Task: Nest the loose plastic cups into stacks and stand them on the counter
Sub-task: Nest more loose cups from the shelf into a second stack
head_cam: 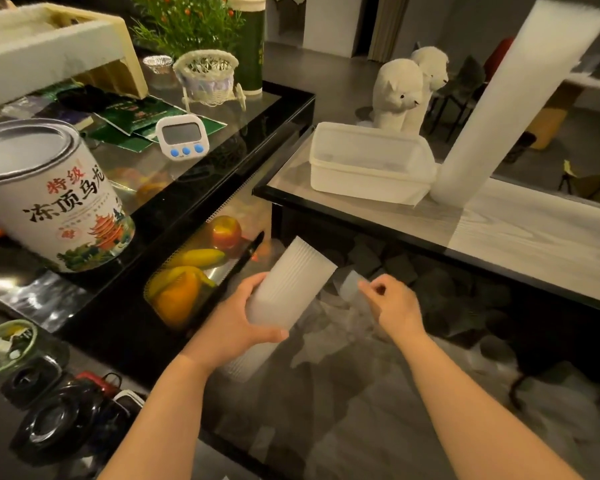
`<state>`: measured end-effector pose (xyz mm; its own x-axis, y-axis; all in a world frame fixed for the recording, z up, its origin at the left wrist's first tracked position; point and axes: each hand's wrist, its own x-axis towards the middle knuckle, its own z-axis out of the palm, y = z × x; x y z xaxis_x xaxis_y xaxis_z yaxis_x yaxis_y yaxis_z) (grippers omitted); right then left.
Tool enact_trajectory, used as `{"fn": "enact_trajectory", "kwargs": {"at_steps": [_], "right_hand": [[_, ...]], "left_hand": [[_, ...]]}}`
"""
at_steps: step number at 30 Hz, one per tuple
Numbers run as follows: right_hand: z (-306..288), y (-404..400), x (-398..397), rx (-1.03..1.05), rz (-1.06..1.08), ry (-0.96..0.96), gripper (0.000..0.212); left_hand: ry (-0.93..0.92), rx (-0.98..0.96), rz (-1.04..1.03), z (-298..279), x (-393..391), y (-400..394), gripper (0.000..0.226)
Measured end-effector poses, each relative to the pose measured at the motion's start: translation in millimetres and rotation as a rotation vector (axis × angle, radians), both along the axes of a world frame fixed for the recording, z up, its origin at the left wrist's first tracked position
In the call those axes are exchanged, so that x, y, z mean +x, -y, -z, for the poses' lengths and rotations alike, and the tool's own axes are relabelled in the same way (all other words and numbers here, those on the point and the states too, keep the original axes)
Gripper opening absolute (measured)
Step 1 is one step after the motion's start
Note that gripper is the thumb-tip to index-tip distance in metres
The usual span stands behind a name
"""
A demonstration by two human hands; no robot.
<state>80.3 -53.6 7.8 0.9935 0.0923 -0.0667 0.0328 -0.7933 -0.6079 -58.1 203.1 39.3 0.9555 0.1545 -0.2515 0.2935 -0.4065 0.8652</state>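
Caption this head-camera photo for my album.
Left hand grips a cup stack while right hand pinches a loose cup.

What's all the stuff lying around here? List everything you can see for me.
cup stack: one, translucent white, tilted, held in the left hand
loose cup: one, clear, pinched by the right hand
tall cup stack: one, white, standing on the counter, right
plastic box: one, white, on the counter beside the tall stack
counter: one, pale wood grain under glass
tea tin: one, white with printed characters, left
timer: one, white with blue buttons
basket: one, white woven, behind the timer
plush animals: two, white, behind the box
fruit: several pieces, red, yellow, orange, under glass
left hand: gripping the cup stack
right hand: pinching the loose cup
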Motion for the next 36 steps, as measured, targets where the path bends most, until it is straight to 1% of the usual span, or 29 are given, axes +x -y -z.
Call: {"fn": "enact_trajectory", "kwargs": {"at_steps": [2, 3, 4, 7, 10, 12, 14, 16, 18, 21, 23, 24, 26, 27, 28, 30, 31, 33, 36], "right_hand": [[-28, 3, -9, 0.214, 0.08, 0.183, 0.029], [-42, 3, -11, 0.33, 0.086, 0.216, 0.029], [-54, 1, -12, 0.452, 0.076, 0.209, 0.029], [-82, -4, -11, 0.776, 0.005, 0.073, 0.025], [-95, -11, -13, 1.01, -0.061, -0.063, 0.024], [-101, -17, -15, 1.096, -0.07, -0.125, 0.021], [-104, -21, -15, 1.145, -0.081, -0.143, 0.019], [-105, -22, -15, 1.141, -0.116, -0.131, 0.018], [-105, -26, -15, 1.07, -0.176, -0.105, 0.021], [-106, -34, -15, 0.889, -0.205, -0.034, 0.036], [-108, -38, -15, 0.833, -0.21, -0.014, 0.045], [-108, -40, -15, 0.801, -0.216, -0.01, 0.044], [-109, -41, -14, 0.725, -0.235, 0.003, 0.028], [-109, -43, -15, 0.697, -0.256, -0.002, 0.019], [-110, -45, -17, 0.67, -0.29, -0.018, 0.018], [-110, -51, -23, 0.613, -0.386, -0.053, 0.034], [-110, -55, -26, 0.582, -0.435, -0.072, 0.039], [-108, -60, -31, 0.553, -0.508, -0.133, 0.044], [-111, -63, -31, 0.554, -0.555, -0.241, 0.046]], "left_hand": [[-0.014, 0.023, 0.03, -3, 2, 1, 0.096], [-0.018, 0.033, 0.043, -4, 3, 1, 0.096], [-0.019, 0.044, 0.054, -5, 4, 0, 0.097], [-0.016, 0.071, 0.077, -7, 6, 2, 0.096], [-0.011, 0.076, 0.101, -10, 8, 3, 0.095], [-0.013, 0.069, 0.114, -12, 8, 2, 0.094], [-0.014, 0.057, 0.114, -13, 8, 0, 0.094], [-0.011, 0.054, 0.125, -14, 7, -1, 0.093], [-0.011, 0.051, 0.137, -13, 7, -1, 0.091], [-0.015, 0.057, 0.155, -12, 8, 2, 0.088], [-0.015, 0.045, 0.15, -11, 9, 2, 0.089], [-0.012, 0.035, 0.149, -11, 9, 2, 0.088], [-0.009, 0.01, 0.148, -12, 9, 1, 0.088], [-0.008, -0.001, 0.144, -13, 9, 0, 0.088], [-0.005, -0.011, 0.137, -14, 10, 0, 0.089], [0.004, -0.024, 0.115, -16, 12, 0, 0.094], [0.014, -0.026, 0.106, -16, 13, 0, 0.098], [0.031, -0.024, 0.093, -17, 15, -2, 0.102], [0.031, -0.038, 0.069, -15, 14, -6, 0.104]]}}
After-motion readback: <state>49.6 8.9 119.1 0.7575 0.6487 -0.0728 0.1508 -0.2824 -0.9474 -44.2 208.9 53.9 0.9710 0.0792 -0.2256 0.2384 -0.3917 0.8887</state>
